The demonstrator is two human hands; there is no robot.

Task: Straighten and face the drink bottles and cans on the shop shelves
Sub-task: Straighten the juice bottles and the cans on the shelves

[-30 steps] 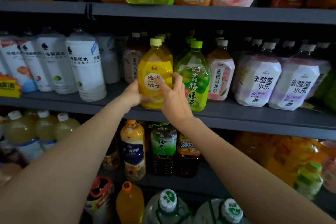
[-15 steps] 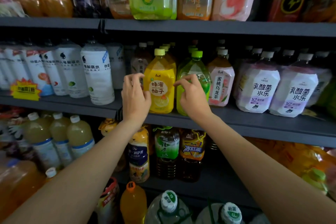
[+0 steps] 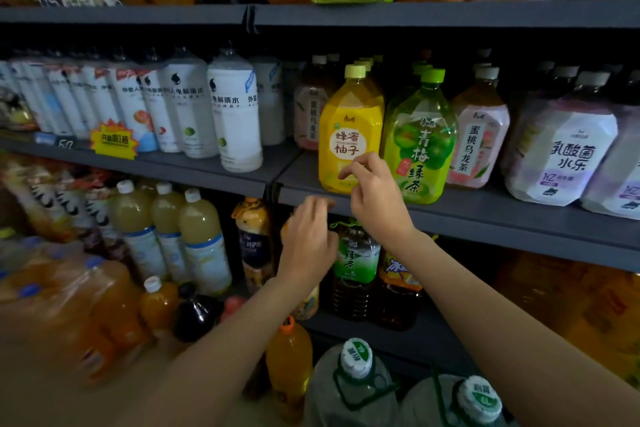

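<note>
Upright on the middle shelf, the yellow bottle and green bottle face forward (labels out); right hand and left hand hang loosely curled, holding nothing.

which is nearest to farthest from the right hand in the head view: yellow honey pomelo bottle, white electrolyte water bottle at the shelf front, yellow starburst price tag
1. Yellow honey pomelo bottle, directly behind the right hand.
2. White electrolyte water bottle, farther left on the same shelf.
3. Yellow starburst price tag, farthest left on the shelf edge.
</note>
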